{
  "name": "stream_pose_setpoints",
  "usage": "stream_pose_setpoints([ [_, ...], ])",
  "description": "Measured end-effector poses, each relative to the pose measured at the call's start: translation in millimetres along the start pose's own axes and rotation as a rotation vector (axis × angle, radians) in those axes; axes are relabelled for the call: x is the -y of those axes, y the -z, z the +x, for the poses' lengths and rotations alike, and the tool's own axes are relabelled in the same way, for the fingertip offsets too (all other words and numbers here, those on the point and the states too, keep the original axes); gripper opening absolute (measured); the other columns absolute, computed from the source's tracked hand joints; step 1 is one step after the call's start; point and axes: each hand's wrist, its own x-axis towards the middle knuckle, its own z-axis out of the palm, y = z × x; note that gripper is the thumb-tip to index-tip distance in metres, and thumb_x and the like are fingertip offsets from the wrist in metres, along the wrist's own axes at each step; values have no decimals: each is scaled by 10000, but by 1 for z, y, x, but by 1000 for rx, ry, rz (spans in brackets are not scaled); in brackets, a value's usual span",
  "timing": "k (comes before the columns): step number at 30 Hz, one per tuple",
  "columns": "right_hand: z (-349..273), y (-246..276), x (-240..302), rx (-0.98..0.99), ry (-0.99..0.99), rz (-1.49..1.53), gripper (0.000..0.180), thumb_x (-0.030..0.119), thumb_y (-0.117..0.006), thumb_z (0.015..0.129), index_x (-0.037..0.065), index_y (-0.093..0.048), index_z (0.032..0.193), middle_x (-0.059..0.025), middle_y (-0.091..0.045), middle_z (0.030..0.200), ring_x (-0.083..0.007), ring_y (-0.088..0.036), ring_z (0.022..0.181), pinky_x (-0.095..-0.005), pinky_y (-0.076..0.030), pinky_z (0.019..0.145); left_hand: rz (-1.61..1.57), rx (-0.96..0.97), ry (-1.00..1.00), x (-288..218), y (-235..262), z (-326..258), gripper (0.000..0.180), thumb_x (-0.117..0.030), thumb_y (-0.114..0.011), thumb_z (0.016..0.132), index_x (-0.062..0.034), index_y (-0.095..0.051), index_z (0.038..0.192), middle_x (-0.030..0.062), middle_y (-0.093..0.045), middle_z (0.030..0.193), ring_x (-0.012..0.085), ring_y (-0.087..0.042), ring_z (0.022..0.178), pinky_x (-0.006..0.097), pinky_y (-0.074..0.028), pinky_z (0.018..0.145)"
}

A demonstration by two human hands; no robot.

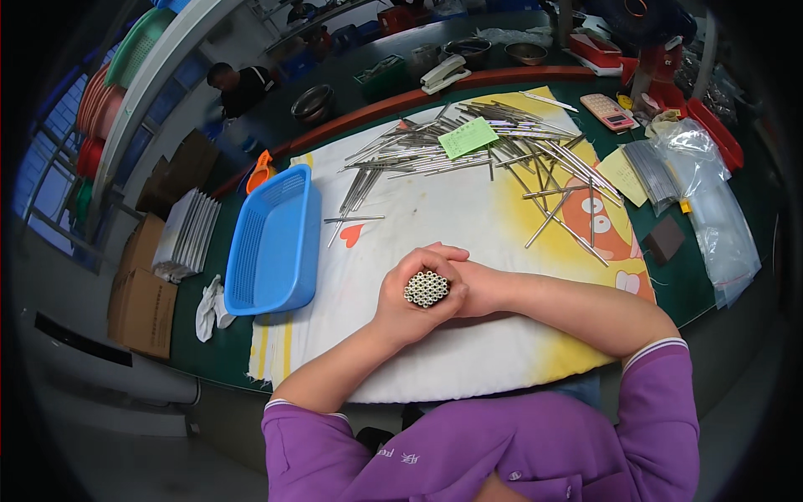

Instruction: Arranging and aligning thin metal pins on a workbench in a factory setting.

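A tight bundle of thin metal tubes (pixel 427 289) is held upright over the cloth, its round hollow ends facing up. My left hand (pixel 396 294) is closed around the bundle, thumb and fingers ringing it near the top. Pressed close against it, my right hand (pixel 478 286) is also closed about the bundle; its fingers are partly hidden behind my left hand. Farther off, a loose pile of metal tubes (pixel 418 152) lies scattered across the cloth. On that pile rests a green paper slip (pixel 467 137).
A white and yellow printed cloth (pixel 376 368) covers the green table. A blue plastic basket (pixel 276 243) stands at left. To the right are a pink calculator (pixel 608 112) and clear plastic bags (pixel 707 209). Another person (pixel 242 88) is at the far left.
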Motion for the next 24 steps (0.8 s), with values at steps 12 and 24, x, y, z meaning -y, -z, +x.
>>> stream_pose_setpoints([
  [12,10,-2,16,-30,-159,72,332,169,-636,743,78,-531,1045,-82,-586,987,-237,-562,935,-332,-445,832,-351,-52,82,6,12,-6,228,22,-611,765,-78,-413,819,51,-545,645,229,-568,833,464,-389,922],
  [24,14,4,17,-24,-248,185,317,143,-620,721,53,-532,1011,-94,-593,931,-233,-570,900,-326,-450,793,-451,-107,136,11,12,1,229,6,-619,776,-71,-411,835,51,-527,636,219,-563,799,430,-413,891],
])
